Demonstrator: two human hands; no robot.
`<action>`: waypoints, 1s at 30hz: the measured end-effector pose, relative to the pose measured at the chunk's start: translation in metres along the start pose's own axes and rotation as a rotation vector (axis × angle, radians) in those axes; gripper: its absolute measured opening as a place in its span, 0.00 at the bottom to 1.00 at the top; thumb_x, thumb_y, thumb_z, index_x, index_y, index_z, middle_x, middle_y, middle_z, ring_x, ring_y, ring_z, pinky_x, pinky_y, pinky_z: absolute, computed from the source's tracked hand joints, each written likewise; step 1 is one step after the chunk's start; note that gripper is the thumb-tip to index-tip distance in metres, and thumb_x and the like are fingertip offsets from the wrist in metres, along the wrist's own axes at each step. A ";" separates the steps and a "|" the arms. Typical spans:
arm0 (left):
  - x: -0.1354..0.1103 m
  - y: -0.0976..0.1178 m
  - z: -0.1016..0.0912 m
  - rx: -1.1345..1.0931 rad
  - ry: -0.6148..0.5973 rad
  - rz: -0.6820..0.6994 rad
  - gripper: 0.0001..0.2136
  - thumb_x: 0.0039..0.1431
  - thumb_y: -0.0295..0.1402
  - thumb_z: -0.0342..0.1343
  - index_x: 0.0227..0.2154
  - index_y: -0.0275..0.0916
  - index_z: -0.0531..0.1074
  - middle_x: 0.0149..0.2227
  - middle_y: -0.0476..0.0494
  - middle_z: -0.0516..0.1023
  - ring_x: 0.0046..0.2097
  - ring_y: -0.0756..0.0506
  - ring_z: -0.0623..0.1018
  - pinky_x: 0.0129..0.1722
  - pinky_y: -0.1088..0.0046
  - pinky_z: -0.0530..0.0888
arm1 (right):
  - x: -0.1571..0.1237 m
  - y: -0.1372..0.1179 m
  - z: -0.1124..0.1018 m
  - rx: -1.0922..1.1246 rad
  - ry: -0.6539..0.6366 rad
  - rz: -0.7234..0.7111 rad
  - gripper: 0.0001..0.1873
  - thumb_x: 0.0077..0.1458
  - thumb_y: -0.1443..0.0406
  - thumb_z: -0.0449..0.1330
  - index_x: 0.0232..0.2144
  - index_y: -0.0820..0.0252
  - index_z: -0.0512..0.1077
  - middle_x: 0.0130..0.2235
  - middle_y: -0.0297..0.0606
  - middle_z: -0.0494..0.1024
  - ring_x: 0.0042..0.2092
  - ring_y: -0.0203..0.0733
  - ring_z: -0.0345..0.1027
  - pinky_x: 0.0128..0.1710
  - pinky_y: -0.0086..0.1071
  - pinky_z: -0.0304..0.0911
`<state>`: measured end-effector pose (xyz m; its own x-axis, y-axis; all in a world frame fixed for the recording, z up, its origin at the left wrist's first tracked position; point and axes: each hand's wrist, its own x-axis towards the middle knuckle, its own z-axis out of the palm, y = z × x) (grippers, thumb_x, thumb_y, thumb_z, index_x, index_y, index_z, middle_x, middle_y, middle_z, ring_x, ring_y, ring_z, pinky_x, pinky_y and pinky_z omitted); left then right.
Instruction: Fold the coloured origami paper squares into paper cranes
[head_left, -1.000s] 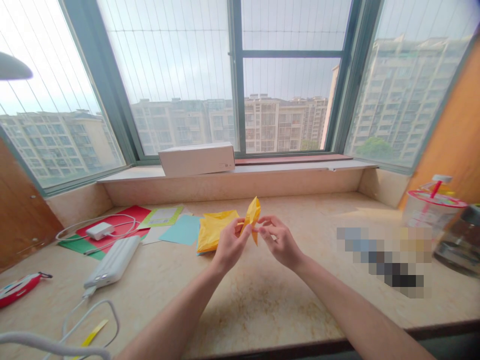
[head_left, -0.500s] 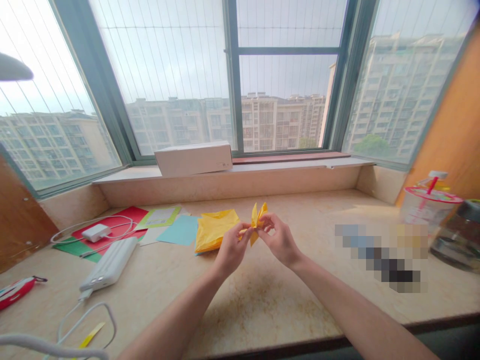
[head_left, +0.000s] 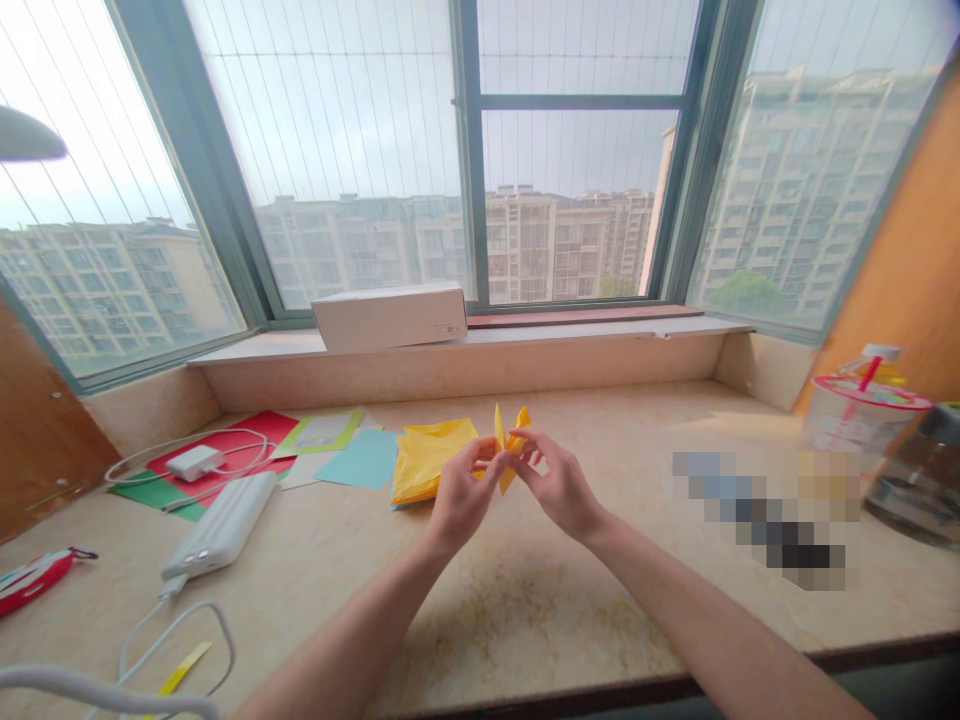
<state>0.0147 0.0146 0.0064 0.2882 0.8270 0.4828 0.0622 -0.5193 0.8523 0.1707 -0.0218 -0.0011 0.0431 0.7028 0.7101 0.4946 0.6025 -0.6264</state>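
A small folded piece of yellow paper (head_left: 510, 443) is held above the marble counter (head_left: 525, 600) between both hands. My left hand (head_left: 461, 492) pinches its left side with thumb and fingers closed. My right hand (head_left: 556, 482) pinches its right side the same way. Two pointed flaps of the paper stick up above my fingertips. Just behind my left hand, a stack of yellow sheets (head_left: 427, 457) lies flat on the counter.
Blue (head_left: 364, 460), green and red sheets (head_left: 225, 450) lie at the left with a white charger (head_left: 195, 462) and cable. A white power bank (head_left: 225, 522) lies nearer. A white box (head_left: 390, 316) sits on the window ledge. A lidded cup (head_left: 862, 415) and a glass jar (head_left: 919, 480) stand at the right.
The folded yellow paper has gone from one tall flap to two shorter spread points. Both hands have shifted slightly while still pinching it.
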 end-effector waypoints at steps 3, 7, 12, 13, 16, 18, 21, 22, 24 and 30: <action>0.001 -0.002 0.000 -0.066 -0.043 0.003 0.17 0.61 0.44 0.56 0.46 0.38 0.76 0.44 0.40 0.81 0.45 0.41 0.79 0.45 0.67 0.74 | 0.001 0.000 0.000 0.029 0.018 0.014 0.15 0.60 0.59 0.60 0.48 0.55 0.71 0.35 0.37 0.79 0.35 0.41 0.71 0.38 0.36 0.65; 0.000 -0.001 0.000 -0.080 -0.089 0.023 0.17 0.64 0.44 0.51 0.46 0.39 0.76 0.44 0.40 0.81 0.45 0.41 0.79 0.46 0.67 0.73 | 0.001 -0.001 0.000 0.053 0.020 0.020 0.13 0.60 0.61 0.60 0.47 0.55 0.71 0.35 0.36 0.79 0.35 0.41 0.71 0.39 0.36 0.65; 0.002 0.000 -0.002 0.042 0.045 0.066 0.16 0.62 0.44 0.54 0.46 0.38 0.75 0.43 0.39 0.80 0.44 0.42 0.79 0.42 0.68 0.76 | -0.002 -0.004 0.001 0.025 0.013 -0.020 0.13 0.60 0.62 0.59 0.47 0.55 0.70 0.35 0.36 0.79 0.35 0.40 0.72 0.39 0.36 0.65; 0.002 -0.001 -0.003 0.077 0.090 0.075 0.16 0.61 0.43 0.55 0.46 0.38 0.74 0.42 0.40 0.80 0.42 0.43 0.79 0.41 0.68 0.76 | -0.003 -0.005 0.001 0.021 0.011 -0.026 0.14 0.60 0.62 0.59 0.48 0.55 0.69 0.35 0.36 0.79 0.35 0.40 0.72 0.39 0.36 0.65; 0.003 -0.001 -0.006 0.150 0.154 0.089 0.14 0.61 0.41 0.56 0.44 0.39 0.72 0.37 0.43 0.79 0.38 0.45 0.80 0.38 0.68 0.77 | -0.004 -0.007 0.002 0.022 0.020 -0.024 0.18 0.60 0.63 0.60 0.52 0.54 0.64 0.36 0.35 0.80 0.35 0.40 0.72 0.40 0.36 0.66; 0.003 -0.001 -0.006 0.171 0.155 0.103 0.11 0.62 0.40 0.55 0.42 0.39 0.72 0.35 0.44 0.79 0.36 0.46 0.80 0.37 0.69 0.77 | -0.005 -0.007 0.002 0.022 0.026 -0.019 0.19 0.60 0.63 0.60 0.52 0.54 0.63 0.36 0.34 0.80 0.35 0.40 0.73 0.40 0.36 0.66; 0.002 0.001 -0.005 0.231 0.104 0.157 0.07 0.61 0.36 0.56 0.36 0.39 0.72 0.34 0.45 0.78 0.35 0.46 0.80 0.37 0.69 0.77 | -0.004 -0.007 0.001 0.012 0.038 -0.016 0.18 0.60 0.64 0.59 0.52 0.54 0.62 0.36 0.35 0.80 0.36 0.40 0.74 0.40 0.36 0.67; 0.002 0.001 -0.004 0.257 0.087 0.177 0.06 0.60 0.35 0.56 0.35 0.39 0.73 0.34 0.45 0.78 0.35 0.46 0.80 0.37 0.69 0.77 | -0.004 -0.006 0.001 0.009 0.045 -0.013 0.18 0.60 0.64 0.59 0.52 0.54 0.62 0.36 0.35 0.80 0.36 0.40 0.74 0.40 0.36 0.67; 0.001 0.002 -0.003 0.301 0.073 0.205 0.05 0.58 0.33 0.58 0.35 0.39 0.72 0.34 0.45 0.77 0.34 0.47 0.79 0.37 0.69 0.77 | -0.003 -0.006 0.000 0.005 0.057 -0.005 0.18 0.60 0.63 0.59 0.52 0.54 0.63 0.36 0.35 0.81 0.36 0.40 0.74 0.40 0.36 0.68; 0.000 0.001 -0.002 0.331 0.054 0.216 0.04 0.60 0.31 0.56 0.37 0.39 0.71 0.35 0.45 0.79 0.34 0.46 0.81 0.37 0.69 0.77 | -0.002 -0.003 0.001 0.022 0.041 -0.002 0.18 0.60 0.63 0.59 0.52 0.54 0.63 0.37 0.37 0.82 0.38 0.42 0.76 0.40 0.37 0.68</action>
<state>0.0126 0.0145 0.0078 0.2786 0.6963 0.6615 0.3125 -0.7170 0.6232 0.1685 -0.0248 -0.0013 0.0777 0.6857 0.7237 0.4753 0.6126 -0.6315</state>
